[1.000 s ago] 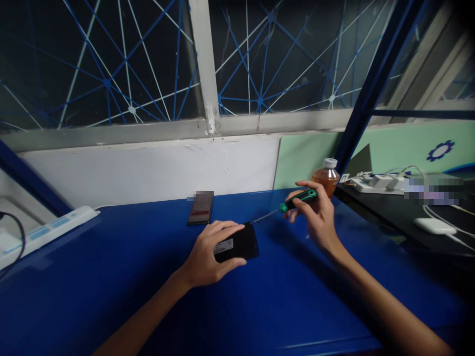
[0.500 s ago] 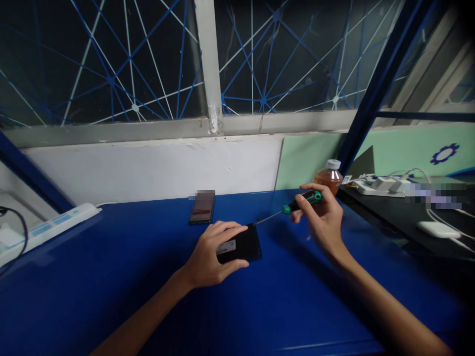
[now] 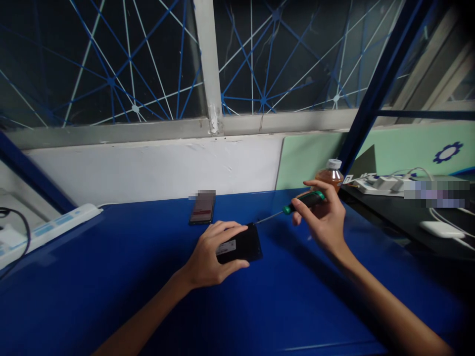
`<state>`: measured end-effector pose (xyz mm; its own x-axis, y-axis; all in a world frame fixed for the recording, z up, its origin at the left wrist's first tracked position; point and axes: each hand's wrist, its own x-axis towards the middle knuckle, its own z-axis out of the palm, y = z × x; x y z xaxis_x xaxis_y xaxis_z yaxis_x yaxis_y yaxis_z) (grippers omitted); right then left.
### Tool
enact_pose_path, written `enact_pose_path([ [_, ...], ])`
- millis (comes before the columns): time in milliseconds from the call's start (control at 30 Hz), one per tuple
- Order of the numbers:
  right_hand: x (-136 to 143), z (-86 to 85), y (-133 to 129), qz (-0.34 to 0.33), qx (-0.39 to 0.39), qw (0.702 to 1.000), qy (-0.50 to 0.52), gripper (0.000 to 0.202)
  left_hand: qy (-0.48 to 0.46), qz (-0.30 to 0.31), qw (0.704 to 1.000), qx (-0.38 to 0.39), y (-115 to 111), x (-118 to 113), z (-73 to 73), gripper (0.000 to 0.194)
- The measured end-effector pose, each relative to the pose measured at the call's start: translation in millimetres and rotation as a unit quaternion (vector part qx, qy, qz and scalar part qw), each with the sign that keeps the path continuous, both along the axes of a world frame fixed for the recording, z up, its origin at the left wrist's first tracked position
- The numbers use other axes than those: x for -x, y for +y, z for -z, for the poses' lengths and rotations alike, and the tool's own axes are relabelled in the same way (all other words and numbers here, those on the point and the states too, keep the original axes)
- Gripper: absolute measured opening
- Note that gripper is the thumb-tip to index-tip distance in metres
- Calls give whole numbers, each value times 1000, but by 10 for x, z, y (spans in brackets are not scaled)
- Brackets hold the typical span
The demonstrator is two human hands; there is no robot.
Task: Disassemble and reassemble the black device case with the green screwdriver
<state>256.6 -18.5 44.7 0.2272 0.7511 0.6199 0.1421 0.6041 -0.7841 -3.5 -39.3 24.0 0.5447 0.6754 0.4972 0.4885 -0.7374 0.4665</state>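
Note:
A flat black drive case (image 3: 248, 243) with a white label lies on the blue table. My left hand (image 3: 213, 257) spans it from the left, fingers along the far edge and thumb along the near one, covering its left end. In my right hand (image 3: 324, 217) is a screwdriver (image 3: 310, 200) with a green and black handle, gripped between thumb and fingers. Its thin shaft slants down to the left, and the tip is at the case's far right corner. Whether the tip sits in a screw is too small to tell.
A phone (image 3: 202, 207) lies beyond my left hand. Behind my right hand stands a bottle (image 3: 329, 174) of amber drink. A white power strip (image 3: 55, 230) is at the left edge; chargers and cables (image 3: 389, 184) sit on a dark surface (image 3: 404, 222) at right.
The screwdriver handle has turned a little in my right hand, and the fingers have shifted slightly right. My left hand and the drive case have stayed put.

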Motion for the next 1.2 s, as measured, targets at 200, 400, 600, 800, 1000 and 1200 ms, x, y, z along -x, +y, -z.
enact_pose_path([
  [200,-18,1,12,-9,0,1000,-23,36,-7,4,1000,-6,1,-1,-2,58],
  [400,-31,16,26,6,8,1000,-20,41,-5,-1,1000,-4,-5,-6,-16,56],
  [600,0,-1,14,-44,3,999,-3,45,-6,0,1000,2,-15,-17,-15,54],
  [800,-12,-8,15,14,16,1000,-16,52,-4,0,1000,-8,-9,-7,-1,54],
  [1000,5,-32,-4,-41,3,999,-12,48,-7,-4,1000,-19,-18,-3,-6,54],
  [1200,9,-16,1,15,24,999,-24,51,11,-12,999,-28,7,8,4,55],
])
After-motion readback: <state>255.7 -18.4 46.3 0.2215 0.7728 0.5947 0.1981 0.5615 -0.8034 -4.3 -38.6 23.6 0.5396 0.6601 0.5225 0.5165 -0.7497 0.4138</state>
